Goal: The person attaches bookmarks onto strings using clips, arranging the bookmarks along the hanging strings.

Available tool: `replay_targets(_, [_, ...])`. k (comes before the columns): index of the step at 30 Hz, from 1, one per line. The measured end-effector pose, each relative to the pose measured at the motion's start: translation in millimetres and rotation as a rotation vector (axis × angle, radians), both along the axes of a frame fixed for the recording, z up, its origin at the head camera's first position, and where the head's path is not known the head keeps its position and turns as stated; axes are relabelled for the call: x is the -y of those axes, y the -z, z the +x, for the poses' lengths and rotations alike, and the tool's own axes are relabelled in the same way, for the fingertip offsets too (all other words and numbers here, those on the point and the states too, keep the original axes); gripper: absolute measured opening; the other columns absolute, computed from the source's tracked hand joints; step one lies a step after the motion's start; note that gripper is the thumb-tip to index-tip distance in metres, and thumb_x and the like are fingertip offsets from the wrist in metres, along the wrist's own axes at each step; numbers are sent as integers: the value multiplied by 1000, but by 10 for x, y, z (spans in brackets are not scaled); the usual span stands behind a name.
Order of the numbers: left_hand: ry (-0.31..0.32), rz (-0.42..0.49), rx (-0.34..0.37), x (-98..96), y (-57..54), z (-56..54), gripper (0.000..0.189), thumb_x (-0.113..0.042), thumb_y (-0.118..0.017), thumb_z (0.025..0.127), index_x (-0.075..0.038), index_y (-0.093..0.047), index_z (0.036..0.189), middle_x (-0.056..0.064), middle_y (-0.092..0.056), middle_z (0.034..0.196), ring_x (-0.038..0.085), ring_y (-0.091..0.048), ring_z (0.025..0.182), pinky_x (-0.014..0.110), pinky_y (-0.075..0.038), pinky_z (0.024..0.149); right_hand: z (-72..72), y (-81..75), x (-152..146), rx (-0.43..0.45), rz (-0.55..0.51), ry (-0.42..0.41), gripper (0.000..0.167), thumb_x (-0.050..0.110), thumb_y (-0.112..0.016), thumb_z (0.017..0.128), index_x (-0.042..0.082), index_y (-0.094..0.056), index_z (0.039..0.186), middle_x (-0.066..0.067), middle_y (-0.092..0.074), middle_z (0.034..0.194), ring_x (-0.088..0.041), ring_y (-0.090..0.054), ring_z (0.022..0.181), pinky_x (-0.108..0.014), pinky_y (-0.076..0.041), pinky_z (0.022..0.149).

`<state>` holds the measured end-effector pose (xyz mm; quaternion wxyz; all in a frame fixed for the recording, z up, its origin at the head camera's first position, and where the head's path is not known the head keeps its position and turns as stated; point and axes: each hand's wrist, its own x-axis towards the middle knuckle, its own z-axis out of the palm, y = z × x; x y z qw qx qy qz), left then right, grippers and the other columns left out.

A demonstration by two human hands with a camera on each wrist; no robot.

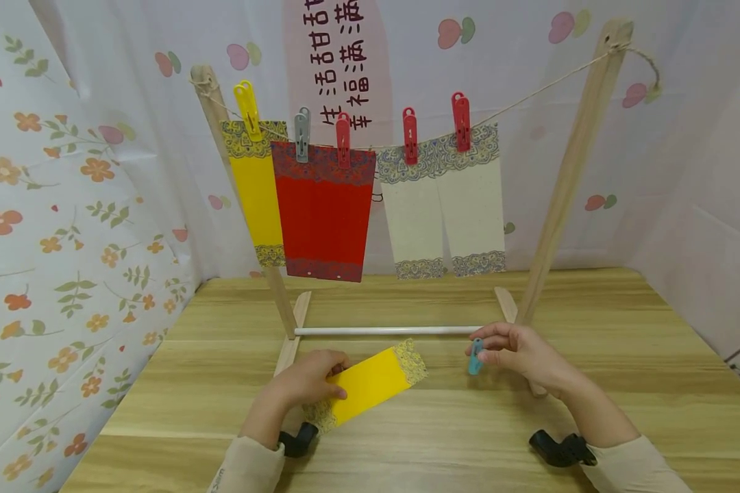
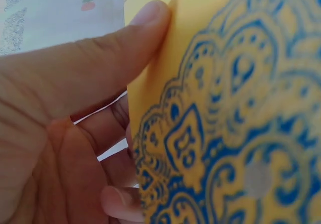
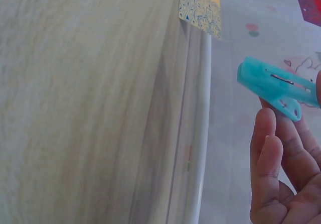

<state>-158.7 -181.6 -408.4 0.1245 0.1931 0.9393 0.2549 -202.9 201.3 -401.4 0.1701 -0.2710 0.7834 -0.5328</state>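
My left hand [image 1: 313,378] pinches a yellow card [image 1: 370,385] with blue lace-like print at both ends. In the left wrist view the thumb lies on the front of the card [image 2: 200,108] and the fingers are behind it. A light-blue clothespin [image 1: 475,357] is held in my right hand [image 1: 518,352], above the table on the right. The right wrist view shows the clothespin [image 3: 276,81] between thumb and fingers. Beyond both hands, a yellow card [image 1: 257,198], red cards [image 1: 327,212] and two white cards [image 1: 414,219] hang pinned on a string [image 1: 530,96].
The string runs between two wooden posts [image 1: 570,171], joined low down by a white rod [image 1: 388,331]. Yellow [image 1: 247,109], grey [image 1: 302,133] and red clothespins [image 1: 410,135] sit along it. Behind hangs a patterned cloth [image 1: 549,226]. The wooden table [image 1: 432,438] lies below.
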Motion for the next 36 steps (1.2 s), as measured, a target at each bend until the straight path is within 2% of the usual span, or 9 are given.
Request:
replay_targets(7, [62, 24, -16, -45, -58, 38, 13, -14, -75, 88, -14, -63, 90, -6, -51, 74, 11, -47, 71, 25, -39, 65, 29, -25, 12, -28, 32, 45, 40, 19, -60, 100, -7, -55, 131, -17, -69, 118, -2, -62, 104, -23, -52, 87])
replay_targets(14, [72, 55, -11, -90, -81, 30, 12, -12, -74, 88, -13, -62, 86, -5, -51, 74, 11, -47, 69, 25, -39, 63, 51, -63, -22, -62, 46, 77, 36, 19, -59, 100, -2, -60, 129, -16, -69, 117, -2, -61, 103, -23, -52, 86])
replay_targets(22, [80, 106, 21, -72, -76, -6, 9, -10, -73, 89, -10, -64, 86, -5, -55, 75, 10, -49, 71, 23, -42, 64, 33, -98, -17, -84, 37, 118, 34, 20, -61, 99, 1, -63, 127, -22, -68, 120, -1, -61, 105, -23, -52, 86])
replay_targets(28, [90, 137, 41, -87, -107, -36, 5, -9, -71, 90, -10, -67, 90, -5, -57, 78, 11, -50, 72, 23, -43, 65, 40, -155, -41, -89, 39, 169, 37, 22, -60, 100, 2, -62, 130, -8, -73, 116, 1, -61, 106, -21, -49, 88])
replay_targets(33, [98, 140, 31, -115, -116, -64, 4, -9, -71, 91, -11, -67, 91, -6, -56, 78, 12, -51, 73, 23, -43, 66, 61, -207, -67, -80, -22, 174, 39, 17, -60, 100, -4, -58, 133, 15, -71, 113, 1, -63, 104, -20, -50, 87])
replay_targets(36, [109, 149, 25, -128, -114, -80, 4, -11, -71, 91, -10, -67, 91, -6, -55, 77, 11, -50, 72, 23, -43, 65, 85, -239, -81, -98, -40, 171, 40, 15, -59, 100, -6, -57, 133, 24, -67, 115, 2, -62, 105, -19, -50, 87])
